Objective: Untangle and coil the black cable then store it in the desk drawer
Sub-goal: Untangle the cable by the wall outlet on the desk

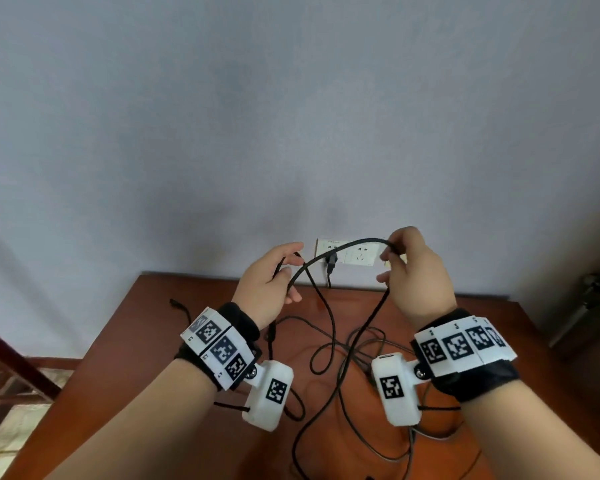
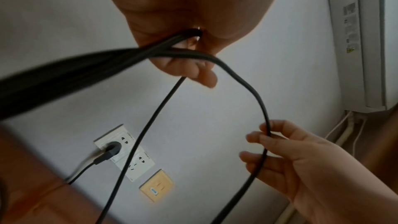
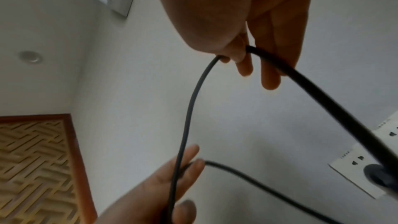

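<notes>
The black cable [image 1: 368, 240] arcs through the air between both hands above the reddish-brown desk [image 1: 146, 341]. My left hand [image 1: 286, 277] grips two strands of it, which run out of the fist in the left wrist view [image 2: 193, 35]. My right hand [image 1: 392, 256] pinches the cable between thumb and fingertips, seen close up in the right wrist view [image 3: 245, 52]. From each hand the cable [image 2: 259, 101] hangs down into a loose tangle [image 1: 343, 355] on the desktop. No drawer is in view.
White wall sockets [image 1: 352, 252] sit just behind the desk's back edge, with a black plug [image 1: 331, 259] in one. A thin lead with a small connector [image 1: 179, 304] lies at the desk's left. An air conditioner [image 2: 361, 40] hangs on the wall.
</notes>
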